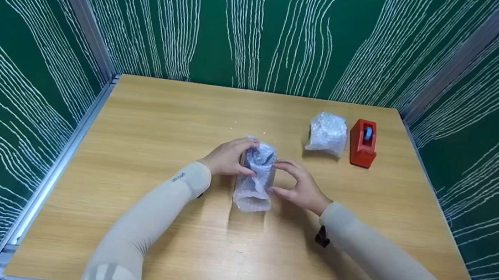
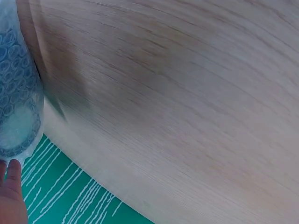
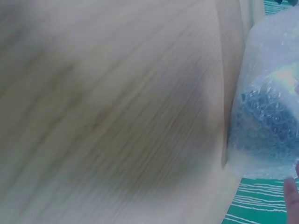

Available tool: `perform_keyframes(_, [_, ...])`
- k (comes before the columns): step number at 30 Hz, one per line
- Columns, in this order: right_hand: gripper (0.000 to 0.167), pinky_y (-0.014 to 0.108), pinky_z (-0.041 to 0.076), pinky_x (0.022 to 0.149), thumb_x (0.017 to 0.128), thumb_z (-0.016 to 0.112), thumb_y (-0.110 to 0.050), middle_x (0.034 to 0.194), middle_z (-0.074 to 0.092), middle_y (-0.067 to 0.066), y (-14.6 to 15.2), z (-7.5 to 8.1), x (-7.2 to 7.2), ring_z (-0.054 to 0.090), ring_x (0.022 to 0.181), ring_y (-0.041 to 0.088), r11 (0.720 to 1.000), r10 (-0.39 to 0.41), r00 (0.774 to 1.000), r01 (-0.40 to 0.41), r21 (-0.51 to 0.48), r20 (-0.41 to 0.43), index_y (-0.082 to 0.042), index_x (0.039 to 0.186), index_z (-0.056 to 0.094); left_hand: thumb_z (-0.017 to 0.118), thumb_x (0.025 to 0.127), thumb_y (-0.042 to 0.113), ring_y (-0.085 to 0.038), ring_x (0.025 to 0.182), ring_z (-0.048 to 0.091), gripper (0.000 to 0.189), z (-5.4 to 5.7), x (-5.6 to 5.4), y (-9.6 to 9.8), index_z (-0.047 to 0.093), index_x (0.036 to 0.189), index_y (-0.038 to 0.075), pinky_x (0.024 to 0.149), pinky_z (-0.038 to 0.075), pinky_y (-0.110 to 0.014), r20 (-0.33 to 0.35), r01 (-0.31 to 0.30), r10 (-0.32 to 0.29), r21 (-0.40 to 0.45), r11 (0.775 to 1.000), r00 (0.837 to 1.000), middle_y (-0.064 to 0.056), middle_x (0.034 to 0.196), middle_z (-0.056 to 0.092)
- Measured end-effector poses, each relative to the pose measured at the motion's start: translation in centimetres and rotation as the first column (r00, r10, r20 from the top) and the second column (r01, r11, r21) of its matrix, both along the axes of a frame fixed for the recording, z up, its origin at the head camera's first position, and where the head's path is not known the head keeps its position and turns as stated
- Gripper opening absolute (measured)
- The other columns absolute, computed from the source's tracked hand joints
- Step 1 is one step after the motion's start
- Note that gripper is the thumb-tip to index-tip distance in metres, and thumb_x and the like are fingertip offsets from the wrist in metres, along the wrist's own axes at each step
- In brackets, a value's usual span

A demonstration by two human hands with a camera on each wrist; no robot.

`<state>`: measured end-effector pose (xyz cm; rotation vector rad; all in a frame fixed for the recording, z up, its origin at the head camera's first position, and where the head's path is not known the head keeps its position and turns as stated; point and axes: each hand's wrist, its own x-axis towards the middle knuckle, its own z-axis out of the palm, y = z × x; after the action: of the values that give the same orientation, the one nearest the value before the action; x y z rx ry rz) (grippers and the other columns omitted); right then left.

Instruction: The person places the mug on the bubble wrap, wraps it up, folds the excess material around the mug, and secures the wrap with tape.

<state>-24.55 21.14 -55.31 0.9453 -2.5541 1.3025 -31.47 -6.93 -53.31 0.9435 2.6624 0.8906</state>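
Observation:
A bundle of clear bubble wrap (image 1: 256, 177) stands at mid-table, with something dark inside it. Its near end is a loose, open tube of wrap. My left hand (image 1: 229, 156) holds it from the left, fingers over the far end and thumb on the near face. On the other side, my right hand (image 1: 298, 184) has its fingers and thumb spread, their tips right at the wrap's edge. The left wrist view shows the wrap (image 2: 18, 88) close up, with fingertips (image 2: 14, 170) below it. Dark contents show through the wrap (image 3: 266, 126) in the right wrist view.
A second bubble-wrapped bundle (image 1: 328, 133) sits at the back right of the wooden table (image 1: 165, 113). Right beside it is a red tape dispenser (image 1: 363, 144) with a blue core. Green walls with white lines (image 1: 209, 35) rise behind and at both sides.

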Motion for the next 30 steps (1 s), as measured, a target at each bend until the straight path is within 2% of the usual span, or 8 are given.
perform_keyframes(3, [0.051, 0.056, 0.056, 0.112, 0.088, 0.090, -0.009, 0.136, 0.072, 0.018, 0.2, 0.4, 0.8, 0.068, 0.125, 0.038, 0.998, 0.057, 0.998, -0.057, -0.009, 0.040, 0.000, 0.135, 0.072, 0.089, 0.091, 0.045, -0.027, 0.162, 0.039, 0.088, 0.0, 0.0, 0.0, 0.048, 0.164, 0.019, 0.134, 0.032, -0.048, 0.021, -0.015, 0.015, 0.003, 1.000, 1.000, -0.002, 0.173, 0.044])
perform_keyframes(6, [0.050, 0.053, 0.060, 0.105, 0.088, 0.090, -0.011, 0.129, 0.074, 0.019, 0.3, 0.7, 1.5, 0.071, 0.117, 0.037, 0.991, 0.132, 0.990, -0.132, -0.005, 0.058, 0.001, 0.134, 0.072, 0.089, 0.091, 0.044, -0.026, 0.163, 0.039, 0.088, 0.1, 0.0, 0.0, 0.048, 0.165, 0.022, 0.134, 0.032, -0.048, 0.034, -0.025, 0.025, 0.001, 1.000, 0.999, -0.001, 0.174, 0.044])
perform_keyframes(12, [0.060, 0.050, 0.061, 0.105, 0.082, 0.097, -0.021, 0.130, 0.076, 0.015, -0.2, 0.6, 2.4, 0.072, 0.119, 0.034, 0.974, 0.212, 0.976, -0.214, 0.068, 0.039, 0.000, 0.133, 0.072, 0.090, 0.091, 0.042, -0.026, 0.162, 0.040, 0.087, 0.1, 0.0, 0.0, 0.048, 0.164, 0.021, 0.134, 0.033, -0.047, 0.020, -0.020, 0.020, -0.016, 1.000, 1.000, 0.000, 0.174, 0.044])
perform_keyframes(17, [0.060, 0.052, 0.061, 0.107, 0.081, 0.099, -0.026, 0.132, 0.077, 0.013, -0.9, 0.7, 3.0, 0.073, 0.122, 0.032, 0.966, 0.215, 0.976, -0.216, 0.142, 0.023, -0.003, 0.130, 0.073, 0.089, 0.091, 0.041, -0.026, 0.162, 0.041, 0.086, 0.0, 0.0, 0.0, 0.048, 0.164, 0.022, 0.134, 0.033, -0.047, 0.025, -0.023, 0.023, -0.013, 1.000, 0.999, 0.000, 0.173, 0.044])
perform_keyframes(21, [0.048, 0.052, 0.062, 0.104, 0.081, 0.098, -0.023, 0.125, 0.078, 0.011, -1.6, 0.6, 3.3, 0.074, 0.119, 0.031, 0.966, 0.205, 0.978, -0.195, 0.172, -0.046, -0.006, 0.120, 0.076, 0.090, 0.090, 0.041, -0.026, 0.161, 0.041, 0.086, -0.1, -0.1, 0.0, 0.049, 0.163, 0.021, 0.134, 0.033, -0.047, 0.018, -0.022, 0.022, -0.004, 1.000, 1.000, 0.000, 0.172, 0.046])
perform_keyframes(26, [0.022, 0.047, 0.066, 0.092, 0.086, 0.092, -0.007, 0.110, 0.079, 0.008, -2.2, 0.1, 3.5, 0.076, 0.105, 0.029, 0.973, 0.204, 0.963, -0.180, 0.146, -0.173, -0.009, 0.102, 0.077, 0.091, 0.089, 0.040, -0.025, 0.161, 0.042, 0.086, -0.4, -0.2, 0.0, 0.050, 0.163, 0.022, 0.134, 0.033, -0.046, 0.025, -0.024, 0.024, 0.017, 1.000, 0.999, 0.000, 0.171, 0.048])
perform_keyframes(30, [0.018, 0.045, 0.067, 0.087, 0.089, 0.084, 0.005, 0.104, 0.081, 0.009, -2.3, 0.2, 3.5, 0.079, 0.098, 0.029, 0.982, 0.182, 0.966, -0.169, 0.084, -0.182, -0.008, 0.099, 0.076, 0.092, 0.088, 0.039, -0.025, 0.160, 0.043, 0.086, -0.4, -0.2, 0.0, 0.050, 0.163, 0.023, 0.134, 0.034, -0.048, 0.058, -0.034, 0.032, 0.044, 0.998, 0.998, 0.000, 0.171, 0.048])
